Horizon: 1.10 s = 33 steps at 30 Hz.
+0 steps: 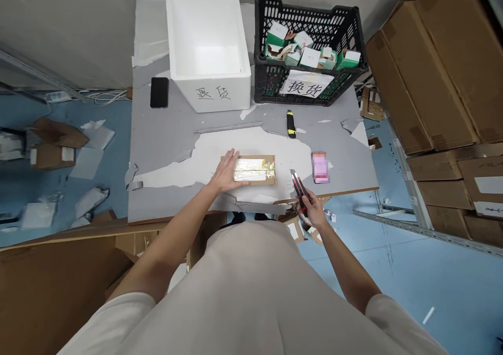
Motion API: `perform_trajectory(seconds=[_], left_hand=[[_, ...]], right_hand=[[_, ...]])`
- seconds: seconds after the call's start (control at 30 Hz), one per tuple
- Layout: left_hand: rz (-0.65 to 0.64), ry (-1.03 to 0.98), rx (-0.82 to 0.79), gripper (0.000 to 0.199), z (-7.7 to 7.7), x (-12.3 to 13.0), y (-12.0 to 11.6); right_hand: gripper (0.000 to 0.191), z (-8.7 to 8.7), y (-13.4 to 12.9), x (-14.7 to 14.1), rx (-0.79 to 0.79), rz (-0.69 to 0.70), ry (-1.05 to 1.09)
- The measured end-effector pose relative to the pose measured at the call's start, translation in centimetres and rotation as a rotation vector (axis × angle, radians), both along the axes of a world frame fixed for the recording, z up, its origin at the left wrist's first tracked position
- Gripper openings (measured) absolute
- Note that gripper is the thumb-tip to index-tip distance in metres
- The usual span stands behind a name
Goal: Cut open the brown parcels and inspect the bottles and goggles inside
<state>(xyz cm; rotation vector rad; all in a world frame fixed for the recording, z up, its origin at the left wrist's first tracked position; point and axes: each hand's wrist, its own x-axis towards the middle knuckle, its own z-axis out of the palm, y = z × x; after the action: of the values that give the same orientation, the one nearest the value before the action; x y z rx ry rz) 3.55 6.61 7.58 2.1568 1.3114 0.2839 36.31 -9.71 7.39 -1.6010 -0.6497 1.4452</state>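
Observation:
A small cardboard box (269,180) with a white label and shiny tape lies flat on the worn table. My left hand (227,173) rests on the left end of this box, fingers spread. To the right, my right hand (313,209) grips a red-and-black utility knife (300,189) near the table's front edge. The knife's metal blade is out and points up and to the left, apart from the box. Right of the knife lies a pink rectangular item (320,167), blurred over. A second, yellow-and-black utility knife (291,124) lies farther back.
At the back stand a white foam bin (210,90) and a black plastic crate (267,85) of small green-and-white boxes. A black phone (159,92) lies at left on the table (157,145). Cardboard cartons (440,77) are stacked at right; boxes and scraps litter the floor.

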Motion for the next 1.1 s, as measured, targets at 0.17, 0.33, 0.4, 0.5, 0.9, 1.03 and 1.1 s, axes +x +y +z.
perform_trajectory(seconds=[0.17, 0.33, 0.4, 0.5, 0.9, 1.03, 1.1], left_hand=[[0.418, -0.22, -0.109, 0.065, -1.8, -2.7, 1.6], [0.592, -0.458, -0.439, 0.057, -4.0, -3.7, 2.6], [0.662, -0.548, -0.485, 0.059, -4.1, -3.7, 2.2], [0.727, -0.655, -0.522, 0.061, -3.4, -3.9, 0.7], [0.796, -0.64, -0.664, 0.046, -2.8, 0.1, -8.0], [0.711, -0.521, -0.625, 0.047, -2.8, -0.5, -7.6], [0.664, -0.433, -0.583, 0.05, -2.8, -1.5, -6.1]], right_hand=[[0.045, -0.8, 3.3, -5.3, -0.019, -0.181, 0.196], [0.036, -1.4, 5.3, -8.7, -0.046, -0.227, 0.288], [0.035, -1.8, 6.5, -8.6, -0.021, -0.261, 0.286], [0.036, -2.0, 10.1, -7.5, 0.039, -0.266, 0.248], [0.043, -1.9, 22.6, -8.7, 0.204, 0.139, 0.023], [0.044, -0.5, 20.6, -8.5, 0.204, 0.107, -0.011], [0.045, 0.0, 18.4, -8.0, 0.191, 0.061, -0.027]])
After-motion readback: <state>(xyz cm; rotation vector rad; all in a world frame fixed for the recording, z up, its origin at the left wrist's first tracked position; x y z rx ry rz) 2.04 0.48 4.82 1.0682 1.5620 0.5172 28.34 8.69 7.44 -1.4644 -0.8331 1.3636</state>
